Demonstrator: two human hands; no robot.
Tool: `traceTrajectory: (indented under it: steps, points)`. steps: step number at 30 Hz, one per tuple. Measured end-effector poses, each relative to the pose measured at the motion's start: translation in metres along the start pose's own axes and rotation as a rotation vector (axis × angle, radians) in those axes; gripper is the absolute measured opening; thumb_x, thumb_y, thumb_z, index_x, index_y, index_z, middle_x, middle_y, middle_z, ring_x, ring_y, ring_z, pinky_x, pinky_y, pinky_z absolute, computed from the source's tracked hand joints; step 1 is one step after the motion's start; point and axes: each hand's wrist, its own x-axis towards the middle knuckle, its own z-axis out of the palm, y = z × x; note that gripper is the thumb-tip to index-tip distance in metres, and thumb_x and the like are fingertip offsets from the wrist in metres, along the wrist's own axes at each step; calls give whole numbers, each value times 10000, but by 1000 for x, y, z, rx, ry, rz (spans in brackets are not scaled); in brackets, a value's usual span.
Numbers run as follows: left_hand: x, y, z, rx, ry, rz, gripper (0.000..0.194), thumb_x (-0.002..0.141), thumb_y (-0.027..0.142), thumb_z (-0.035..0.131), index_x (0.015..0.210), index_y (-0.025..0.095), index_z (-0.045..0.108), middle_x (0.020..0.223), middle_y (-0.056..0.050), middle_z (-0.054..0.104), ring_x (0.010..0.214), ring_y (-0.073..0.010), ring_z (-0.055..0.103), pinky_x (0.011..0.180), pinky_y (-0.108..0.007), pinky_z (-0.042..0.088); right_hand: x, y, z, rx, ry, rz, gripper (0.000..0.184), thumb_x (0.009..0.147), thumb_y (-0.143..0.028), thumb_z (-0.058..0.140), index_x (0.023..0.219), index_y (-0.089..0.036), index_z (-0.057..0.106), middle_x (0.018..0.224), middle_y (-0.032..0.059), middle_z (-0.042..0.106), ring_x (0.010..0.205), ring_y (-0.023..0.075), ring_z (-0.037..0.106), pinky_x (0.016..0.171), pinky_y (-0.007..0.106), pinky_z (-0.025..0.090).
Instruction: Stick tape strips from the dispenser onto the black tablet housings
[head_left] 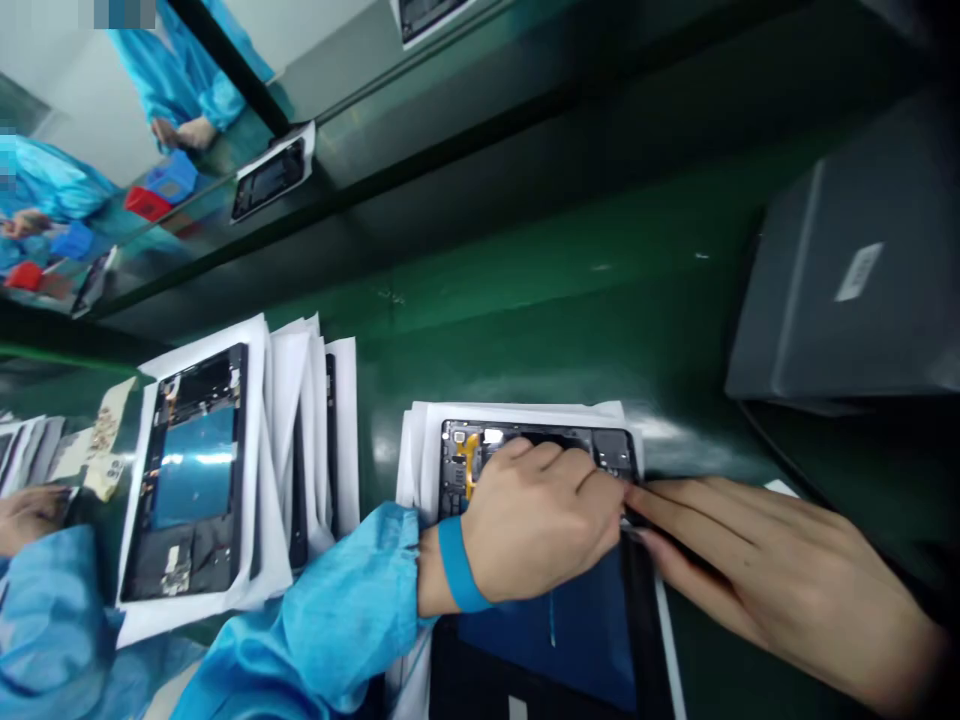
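Observation:
An opened tablet [555,650] with a blue battery area, dark frame and orange flex cable [472,465] lies before me on white sheets [420,430]. My left hand [544,525], in a blue sleeve and blue wristband [459,565], is curled over its upper part with the fingers closed and pointing right. My right hand [765,570] comes from the right, its fingertips and thumb pinched together at the tablet's right edge. The fingertips of both hands meet there. Whatever they pinch is hidden or too small to make out.
On the left stands a stack of opened tablets [195,470] interleaved with white paper. Beyond it is a co-worker's hand [34,515]. A dark grey box [847,270] sits at right on the green bench [525,330]. A shelf [360,120] runs across the back; other people work beyond it.

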Motion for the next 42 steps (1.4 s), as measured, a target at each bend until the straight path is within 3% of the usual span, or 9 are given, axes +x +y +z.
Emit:
traceTrajectory:
  steps: [6, 12, 20, 25, 29, 32, 37, 42]
  points:
    - [-3, 0, -5, 90, 56, 118, 187, 948, 176, 485, 810, 167, 611, 703, -5, 568, 672, -168, 545, 602, -334, 332, -1, 1, 2, -10, -10, -25, 158, 954, -181, 497, 1022, -152, 636, 868, 47, 694, 722, 166, 639, 662, 319, 479]
    - [-3, -1, -14, 118, -66, 167, 216, 976, 142, 414, 982, 117, 629, 813, -46, 617, 706, -192, 546, 617, -346, 390, 11, -1, -5, -76, -24, -18, 164, 937, -171, 538, 1045, -121, 650, 829, 35, 698, 702, 155, 641, 624, 306, 488]
    - [25, -7, -28, 177, -152, 348, 202, 904, 69, 450, 782, 151, 588, 686, -27, 552, 631, -200, 530, 572, -351, 388, 12, 4, -7, -73, -55, 21, 206, 961, -207, 495, 1003, -123, 678, 796, 27, 684, 691, 148, 624, 631, 299, 499]
    - [13, -8, -24, 117, -168, 256, 158, 924, 161, 521, 782, 169, 589, 719, -23, 580, 656, -191, 550, 586, -346, 422, 8, 3, -6, -82, -28, 20, 224, 967, -220, 498, 1070, -127, 673, 822, 31, 696, 683, 134, 615, 625, 290, 489]
    - [1, -11, -17, -22, -85, 116, 175, 980, 235, 507, 1035, 120, 628, 872, -51, 663, 770, -181, 589, 696, -338, 496, 7, 5, -5, -80, -17, 12, 225, 963, -215, 497, 1080, -131, 670, 824, 31, 691, 682, 130, 610, 614, 291, 477]
    - [1, -11, -12, -41, -67, 128, 206, 973, 199, 525, 1131, 95, 608, 890, -51, 666, 771, -175, 590, 691, -332, 505, 6, 5, -5, -82, -15, 9, 203, 950, -208, 512, 1042, -131, 676, 779, 22, 668, 664, 133, 599, 598, 296, 463]
    - [7, -11, -9, 3, -89, 180, 185, 980, 145, 480, 1059, 109, 643, 839, -40, 646, 733, -165, 574, 668, -320, 497, 7, 5, -4, -121, 0, -13, 186, 944, -199, 514, 1002, -147, 682, 734, 10, 653, 643, 127, 580, 602, 287, 452]
    - [9, -13, -11, -68, -79, 133, 215, 980, 164, 489, 857, 149, 665, 787, -36, 644, 711, -159, 563, 678, -309, 494, 7, 4, -3, -122, 7, -11, 186, 936, -194, 525, 1019, -132, 680, 748, 15, 662, 652, 130, 591, 601, 294, 466]
